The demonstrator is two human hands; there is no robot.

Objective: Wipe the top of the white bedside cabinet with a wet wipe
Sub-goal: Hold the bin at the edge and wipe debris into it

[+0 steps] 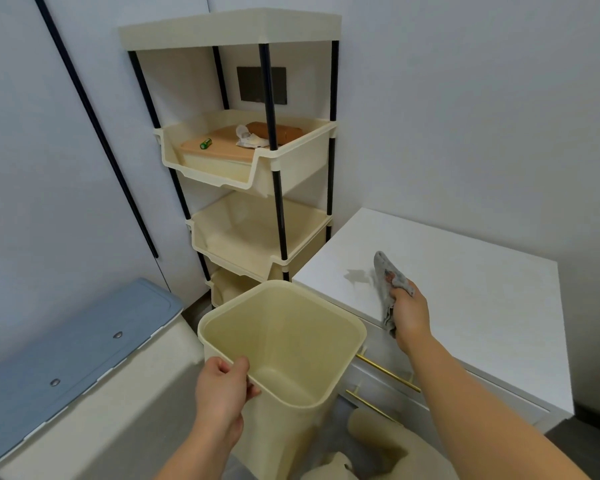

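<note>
Where the right hand [409,311] hangs over the front-left part of the white bedside cabinet [465,271], its fingers are clenched round a crumpled grey wet wipe [390,278]. The wipe sticks up out of the fist and trails down below it. The hand sits just above the cabinet top's front edge. Whether the wipe's lower end touches the surface cannot be told.

A faint damp smear [357,274] lies on the top just left of the wipe, near the cabinet's left edge. Behind and to the right of the hand, the top runs white to its back edge, which meets the wall, and out to its right edge. Below the front edge, 2 gold bar handles [385,370] cross the drawer fronts, partly hidden by the right forearm.

The left hand [222,386], left of the cabinet and in front of it, grips the near rim of a cream plastic bin [291,341], fingers and thumb closed over the edge. The bin is held tilted with its mouth facing up and forward. Its far rim comes in front of the cabinet's front-left corner.

A cream rack [257,168] on black poles stands just beside the cabinet's left side, with 1 flat top and 3 open trays. The upper tray holds a tan board, a green battery [205,143] and crumpled paper. A blue-lidded box [77,341] lies well apart, further left.
</note>
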